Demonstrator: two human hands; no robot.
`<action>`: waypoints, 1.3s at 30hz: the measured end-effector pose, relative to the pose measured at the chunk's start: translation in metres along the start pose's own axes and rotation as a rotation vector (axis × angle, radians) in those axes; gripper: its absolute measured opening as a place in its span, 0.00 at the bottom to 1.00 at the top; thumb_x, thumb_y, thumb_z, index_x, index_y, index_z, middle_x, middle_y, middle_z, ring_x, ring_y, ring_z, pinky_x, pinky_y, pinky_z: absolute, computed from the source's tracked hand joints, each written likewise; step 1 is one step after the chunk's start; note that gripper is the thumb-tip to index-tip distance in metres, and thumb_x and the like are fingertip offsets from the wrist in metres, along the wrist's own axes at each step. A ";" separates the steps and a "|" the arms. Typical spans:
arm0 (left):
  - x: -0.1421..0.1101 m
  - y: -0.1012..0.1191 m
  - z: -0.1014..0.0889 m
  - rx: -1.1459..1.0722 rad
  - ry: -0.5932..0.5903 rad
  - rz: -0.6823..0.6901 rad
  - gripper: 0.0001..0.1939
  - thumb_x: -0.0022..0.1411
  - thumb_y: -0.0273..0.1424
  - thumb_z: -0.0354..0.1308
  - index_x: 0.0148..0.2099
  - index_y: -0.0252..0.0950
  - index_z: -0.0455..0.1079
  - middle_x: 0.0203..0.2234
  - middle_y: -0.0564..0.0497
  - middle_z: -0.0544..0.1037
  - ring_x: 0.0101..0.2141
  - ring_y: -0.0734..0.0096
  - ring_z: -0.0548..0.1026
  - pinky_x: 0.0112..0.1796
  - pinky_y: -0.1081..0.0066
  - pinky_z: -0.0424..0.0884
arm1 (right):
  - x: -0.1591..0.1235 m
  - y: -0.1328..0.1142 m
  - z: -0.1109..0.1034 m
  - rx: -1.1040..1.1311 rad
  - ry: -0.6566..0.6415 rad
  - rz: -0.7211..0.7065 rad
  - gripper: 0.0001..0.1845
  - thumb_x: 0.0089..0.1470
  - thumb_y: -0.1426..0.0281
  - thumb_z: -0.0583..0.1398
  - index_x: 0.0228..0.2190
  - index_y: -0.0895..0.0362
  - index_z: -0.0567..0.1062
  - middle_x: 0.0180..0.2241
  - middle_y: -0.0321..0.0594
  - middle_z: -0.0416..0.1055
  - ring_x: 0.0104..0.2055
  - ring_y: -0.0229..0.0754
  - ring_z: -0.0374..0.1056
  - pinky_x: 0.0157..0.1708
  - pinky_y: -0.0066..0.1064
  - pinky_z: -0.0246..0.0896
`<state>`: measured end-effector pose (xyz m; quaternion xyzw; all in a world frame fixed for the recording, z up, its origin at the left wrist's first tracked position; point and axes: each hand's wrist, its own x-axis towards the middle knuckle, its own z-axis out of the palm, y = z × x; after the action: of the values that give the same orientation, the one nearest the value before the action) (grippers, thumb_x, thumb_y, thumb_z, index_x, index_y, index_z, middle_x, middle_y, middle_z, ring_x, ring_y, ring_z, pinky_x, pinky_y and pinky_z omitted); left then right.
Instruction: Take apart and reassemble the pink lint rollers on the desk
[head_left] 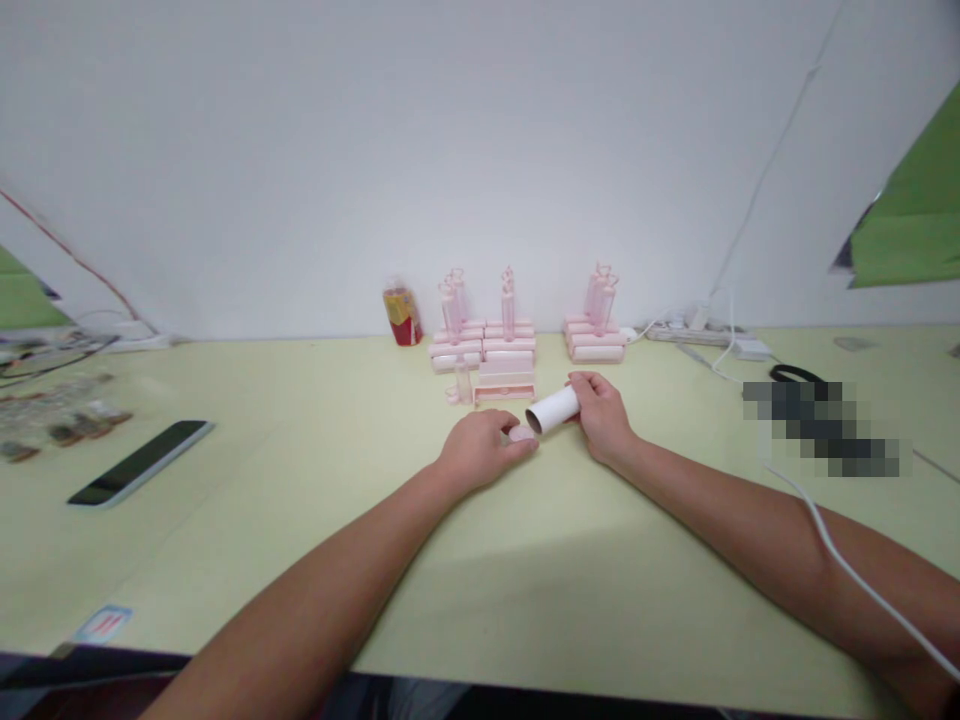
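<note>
A hollow white roll [556, 408] tilts just above the table, its open end facing left. My right hand [602, 418] is closed round its far right end. Close to that open end, my left hand [478, 450] pinches a small pale pink piece [521, 432] between thumb and fingers. The piece is partly hidden, so its exact kind is unclear. Just beyond the hands lies an open pink case [505, 390] with its lid raised. To its left stands a small translucent pink cylinder [463, 382].
Stacked pink cases holding white rolls, with upright pink cylinders on top, form a left group [457, 358] and a right group [596, 345]. A red-yellow packet [403, 313] leans by the wall. A phone [141, 463] lies left. A white cable [832, 550] crosses my right arm.
</note>
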<state>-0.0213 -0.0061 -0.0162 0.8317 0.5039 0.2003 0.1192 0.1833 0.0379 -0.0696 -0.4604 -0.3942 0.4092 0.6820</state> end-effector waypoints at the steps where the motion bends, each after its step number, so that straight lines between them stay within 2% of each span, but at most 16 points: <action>1: 0.000 0.000 0.000 -0.007 0.005 0.003 0.19 0.56 0.47 0.59 0.40 0.38 0.78 0.30 0.49 0.79 0.28 0.67 0.72 0.27 0.72 0.59 | 0.000 0.000 0.000 0.001 -0.005 0.001 0.21 0.48 0.52 0.61 0.34 0.56 0.72 0.29 0.34 0.66 0.28 0.37 0.62 0.19 0.25 0.61; 9: 0.003 -0.007 0.006 -0.129 0.070 0.026 0.19 0.56 0.46 0.60 0.40 0.36 0.77 0.28 0.50 0.78 0.26 0.69 0.72 0.27 0.73 0.61 | -0.002 0.000 0.000 0.035 -0.042 0.016 0.19 0.49 0.54 0.62 0.34 0.56 0.72 0.31 0.34 0.66 0.29 0.37 0.63 0.19 0.25 0.65; 13: 0.007 -0.013 0.011 -0.338 0.135 0.000 0.21 0.54 0.45 0.64 0.43 0.34 0.74 0.28 0.50 0.78 0.27 0.69 0.75 0.30 0.72 0.67 | -0.007 -0.001 0.003 0.074 -0.089 0.054 0.17 0.49 0.55 0.63 0.33 0.56 0.72 0.31 0.34 0.66 0.31 0.37 0.64 0.22 0.27 0.70; 18: 0.011 -0.017 0.012 -0.603 0.203 0.030 0.23 0.53 0.40 0.67 0.48 0.33 0.72 0.34 0.48 0.80 0.33 0.67 0.78 0.38 0.68 0.72 | -0.017 -0.007 0.006 0.160 -0.184 0.147 0.15 0.50 0.59 0.65 0.32 0.56 0.72 0.31 0.35 0.66 0.33 0.38 0.67 0.25 0.31 0.75; 22: 0.012 -0.020 0.009 -0.503 0.283 0.058 0.23 0.56 0.41 0.65 0.50 0.34 0.74 0.33 0.48 0.79 0.31 0.68 0.76 0.36 0.68 0.72 | -0.024 -0.015 0.006 0.213 -0.305 0.247 0.12 0.53 0.61 0.64 0.34 0.56 0.72 0.33 0.37 0.69 0.33 0.38 0.69 0.27 0.32 0.77; 27: 0.014 -0.026 0.009 -0.425 0.377 0.085 0.22 0.60 0.44 0.60 0.52 0.36 0.74 0.35 0.48 0.78 0.32 0.70 0.74 0.36 0.69 0.70 | -0.030 -0.020 0.004 0.179 -0.496 0.335 0.14 0.57 0.61 0.61 0.40 0.58 0.73 0.30 0.39 0.72 0.25 0.38 0.71 0.21 0.31 0.75; 32: 0.015 -0.033 0.011 -0.523 0.341 0.103 0.22 0.63 0.44 0.57 0.54 0.38 0.73 0.36 0.48 0.76 0.30 0.72 0.73 0.33 0.71 0.70 | -0.031 -0.021 0.001 0.221 -0.651 0.365 0.18 0.57 0.60 0.62 0.45 0.58 0.73 0.29 0.39 0.73 0.23 0.37 0.71 0.21 0.30 0.75; 39: 0.015 -0.030 0.011 -0.583 0.317 0.142 0.24 0.61 0.42 0.60 0.57 0.37 0.70 0.38 0.48 0.73 0.30 0.74 0.70 0.33 0.72 0.70 | -0.031 -0.023 0.000 0.264 -0.688 0.344 0.20 0.57 0.60 0.62 0.46 0.61 0.73 0.27 0.39 0.73 0.23 0.35 0.70 0.20 0.26 0.73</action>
<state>-0.0343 0.0215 -0.0349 0.7541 0.3785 0.4707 0.2578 0.1767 0.0039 -0.0529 -0.2642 -0.4607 0.6946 0.4853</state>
